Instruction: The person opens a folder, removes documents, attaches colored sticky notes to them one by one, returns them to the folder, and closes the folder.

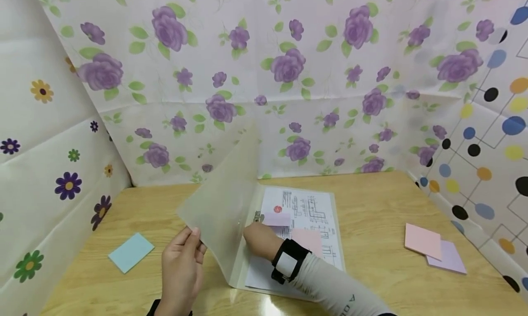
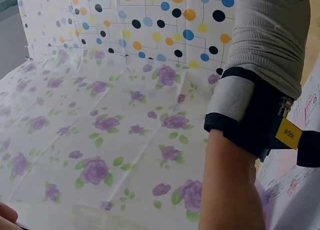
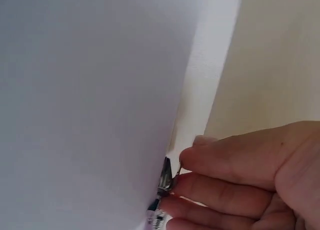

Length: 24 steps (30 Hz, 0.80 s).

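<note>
A translucent folder (image 1: 339,242) lies open on the table, its front cover (image 1: 222,201) raised. My left hand (image 1: 181,263) pinches the lower left edge of that cover between thumb and fingers; only its fingertips show in the left wrist view. Against the folder's spine, my right hand (image 1: 263,240) has curled fingers at the metal clip (image 3: 165,176), gripping its lever. Printed drawing sheets (image 1: 303,201) lie in the folder. On them are a purple sticky note (image 1: 277,219) and a pink sticky note (image 1: 307,239), the latter partly behind my right wrist.
A blue sticky-note pad (image 1: 131,253) lies on the table at left. At right, a pink pad (image 1: 423,241) overlaps a purple pad (image 1: 448,257). Flower-patterned cloth (image 1: 255,82) stands behind the table (image 1: 371,201), with patterned cloths on both sides.
</note>
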{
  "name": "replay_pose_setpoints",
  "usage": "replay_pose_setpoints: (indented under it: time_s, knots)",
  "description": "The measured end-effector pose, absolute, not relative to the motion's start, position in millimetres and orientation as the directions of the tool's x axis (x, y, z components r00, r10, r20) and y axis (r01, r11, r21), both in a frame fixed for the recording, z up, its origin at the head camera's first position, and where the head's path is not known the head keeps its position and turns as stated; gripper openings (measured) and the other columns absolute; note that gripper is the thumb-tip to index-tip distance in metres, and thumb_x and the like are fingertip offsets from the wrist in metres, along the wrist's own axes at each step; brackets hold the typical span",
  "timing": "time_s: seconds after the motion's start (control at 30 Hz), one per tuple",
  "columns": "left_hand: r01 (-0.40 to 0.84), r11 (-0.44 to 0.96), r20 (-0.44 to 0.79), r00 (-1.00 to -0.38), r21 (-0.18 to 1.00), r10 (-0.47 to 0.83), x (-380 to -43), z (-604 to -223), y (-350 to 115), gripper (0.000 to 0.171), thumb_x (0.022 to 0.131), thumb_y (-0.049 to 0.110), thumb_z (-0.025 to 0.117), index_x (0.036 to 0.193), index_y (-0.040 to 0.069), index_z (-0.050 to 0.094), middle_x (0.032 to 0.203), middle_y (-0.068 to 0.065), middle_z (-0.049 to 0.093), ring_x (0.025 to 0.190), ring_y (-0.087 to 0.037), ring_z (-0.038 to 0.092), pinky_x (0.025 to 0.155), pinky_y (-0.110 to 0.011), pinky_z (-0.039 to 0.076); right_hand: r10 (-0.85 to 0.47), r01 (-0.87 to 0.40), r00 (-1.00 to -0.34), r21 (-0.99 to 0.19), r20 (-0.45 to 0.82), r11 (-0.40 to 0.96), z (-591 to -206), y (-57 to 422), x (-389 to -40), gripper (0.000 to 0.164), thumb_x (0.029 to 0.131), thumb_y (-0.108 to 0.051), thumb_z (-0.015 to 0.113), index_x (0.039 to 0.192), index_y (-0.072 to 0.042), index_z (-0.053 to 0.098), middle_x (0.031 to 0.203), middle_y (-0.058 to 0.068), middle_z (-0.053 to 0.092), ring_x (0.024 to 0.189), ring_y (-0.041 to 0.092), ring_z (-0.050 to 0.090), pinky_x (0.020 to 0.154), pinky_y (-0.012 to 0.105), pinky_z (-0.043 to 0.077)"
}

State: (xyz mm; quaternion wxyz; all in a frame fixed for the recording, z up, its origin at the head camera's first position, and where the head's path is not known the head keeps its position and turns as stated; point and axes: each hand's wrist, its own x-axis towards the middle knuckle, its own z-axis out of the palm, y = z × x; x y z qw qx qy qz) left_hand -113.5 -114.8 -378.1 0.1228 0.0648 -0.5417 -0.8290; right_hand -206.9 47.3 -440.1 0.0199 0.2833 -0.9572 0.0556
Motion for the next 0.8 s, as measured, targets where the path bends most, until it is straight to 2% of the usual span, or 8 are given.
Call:
replay_pose_setpoints:
  time_s: [0.2, 0.27, 0.33, 0.4, 0.53, 0.63, 0.73, 0.8]
  knots:
    - [0.142, -0.32, 0.072, -0.973, 0.937, -0.221, -109, -387, -106, 0.024, 0.106, 0.001, 0.048, 0.112, 0.003, 0.071, 0.094, 0.005, 0.061, 0.078, -0.004, 0.053, 0.068, -0.013, 0.051, -0.582, -0.579, -0.805, -0.357, 0.112, 0.733, -447, 66, -213, 0.02, 0.089, 0.002, 0.068, 0.07, 0.004, 0.071, 0.065, 0.009, 0.066, 0.054, 0.006, 0.039, 0.05, 0.015, 0.03]
    - [0.152, -0.313, 0.086, -0.973, 0.938, -0.215, -108, -389, -105, 0.024, 0.106, 0.001, 0.047, 0.111, 0.005, 0.071, 0.094, 0.005, 0.06, 0.078, -0.003, 0.053, 0.068, -0.012, 0.05, -0.577, -0.562, -0.808, -0.448, 0.117, 0.696, -447, 71, -213, 0.016, 0.09, 0.003, 0.067, 0.078, 0.008, 0.075, 0.073, 0.013, 0.072, 0.056, 0.007, 0.048, 0.052, 0.013, 0.033]
    - [0.157, -0.318, 0.092, -0.973, 0.935, -0.209, -108, -390, -103, 0.025, 0.106, 0.001, 0.047, 0.109, 0.008, 0.072, 0.094, 0.006, 0.06, 0.079, -0.003, 0.053, 0.068, -0.011, 0.05, -0.554, -0.527, -0.823, -0.529, 0.124, 0.665, -444, 77, -213, 0.015, 0.091, 0.003, 0.064, 0.085, 0.011, 0.076, 0.081, 0.017, 0.074, 0.062, 0.016, 0.059, 0.054, 0.014, 0.036]
    - [0.159, -0.322, 0.097, -0.975, 0.933, -0.201, -107, -391, -101, 0.027, 0.106, 0.001, 0.048, 0.106, 0.012, 0.072, 0.093, 0.006, 0.059, 0.079, -0.002, 0.052, 0.069, -0.011, 0.05, -0.513, -0.494, -0.845, -0.593, 0.154, 0.636, -439, 84, -210, 0.017, 0.091, 0.004, 0.063, 0.1, 0.011, 0.076, 0.099, 0.023, 0.077, 0.073, 0.026, 0.068, 0.057, 0.016, 0.041]
    - [0.177, -0.335, 0.118, -0.975, 0.925, -0.19, -107, -394, -97, 0.029, 0.105, 0.001, 0.049, 0.103, 0.018, 0.073, 0.094, 0.007, 0.06, 0.08, -0.001, 0.052, 0.069, -0.011, 0.05, -0.436, -0.442, -0.877, -0.696, 0.202, 0.566, -422, 96, -204, 0.023, 0.096, 0.0, 0.061, 0.113, 0.011, 0.073, 0.112, 0.027, 0.074, 0.072, 0.018, 0.065, 0.057, 0.017, 0.039]
    - [0.207, -0.343, 0.153, -0.972, 0.916, -0.179, -107, -397, -95, 0.031, 0.105, 0.0, 0.049, 0.104, 0.02, 0.073, 0.096, 0.008, 0.061, 0.08, -0.001, 0.052, 0.069, -0.011, 0.05, -0.393, -0.399, -0.896, -0.763, 0.207, 0.509, -406, 103, -195, 0.026, 0.1, -0.005, 0.061, 0.119, 0.009, 0.071, 0.117, 0.026, 0.073, 0.066, 0.008, 0.06, 0.071, 0.021, 0.048]
    - [0.241, -0.345, 0.199, -0.968, 0.907, -0.154, -107, -400, -92, 0.034, 0.105, 0.0, 0.049, 0.103, 0.023, 0.074, 0.092, 0.009, 0.06, 0.077, -0.001, 0.05, 0.067, -0.012, 0.048, -0.371, -0.361, -0.908, -0.812, 0.194, 0.459, -395, 105, -184, 0.028, 0.102, -0.01, 0.06, 0.122, 0.007, 0.07, 0.121, 0.024, 0.072, 0.076, 0.018, 0.071, 0.104, 0.038, 0.053]
    - [0.258, -0.342, 0.228, -0.965, 0.904, -0.127, -106, -402, -90, 0.036, 0.105, -0.001, 0.048, 0.104, 0.024, 0.074, 0.089, 0.01, 0.058, 0.075, -0.002, 0.048, 0.066, -0.013, 0.046, -0.383, -0.36, -0.903, -0.829, 0.195, 0.427, -391, 105, -177, 0.029, 0.102, -0.01, 0.06, 0.124, 0.007, 0.069, 0.123, 0.025, 0.071, 0.092, 0.027, 0.074, 0.108, 0.046, 0.051]
